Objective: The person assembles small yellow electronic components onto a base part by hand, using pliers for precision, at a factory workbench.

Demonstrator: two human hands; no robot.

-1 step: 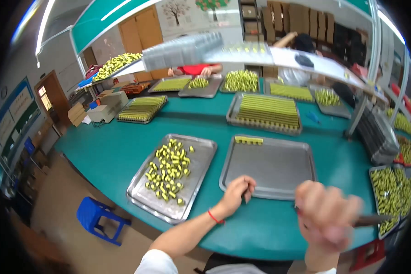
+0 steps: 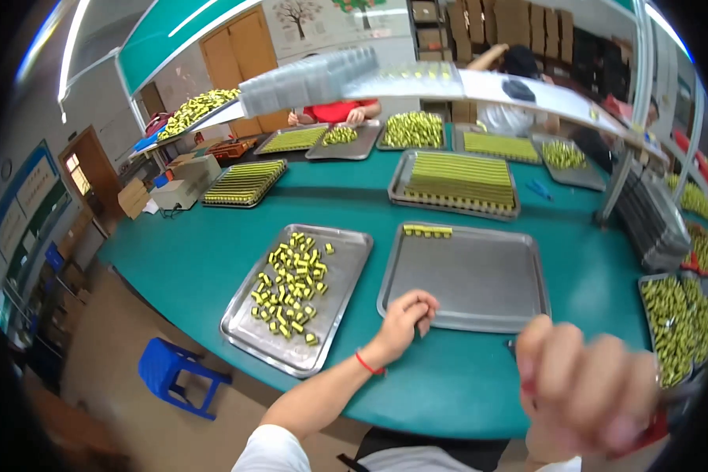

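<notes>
My left hand (image 2: 407, 316) rests at the near-left corner of a grey metal tray (image 2: 468, 283), its fingers curled in; whether they hold anything is hidden. That tray has a short row of yellow-and-black blocks (image 2: 427, 231) along its far-left edge. My right hand (image 2: 586, 385) is raised close at the lower right, a blurred fist around something I cannot make out; a bit of red and a dark narrow part show beside it. On my left, another metal tray (image 2: 342, 267) carries a loose scatter of small yellow-and-black blocks (image 2: 291, 287).
Beyond stand trays of lined-up blocks (image 2: 460, 181) and a tray heaped with loose ones (image 2: 413, 130). Blue pliers (image 2: 540, 189) lie on the green table (image 2: 330, 197). A metal post (image 2: 617, 185) rises at right. Across the table sits a person in red (image 2: 334, 112). A blue stool (image 2: 173, 374) stands lower left.
My right fist has shifted right and looks larger. The left hand has barely moved, and the fingers stay curled. The whole view has tilted slightly.
</notes>
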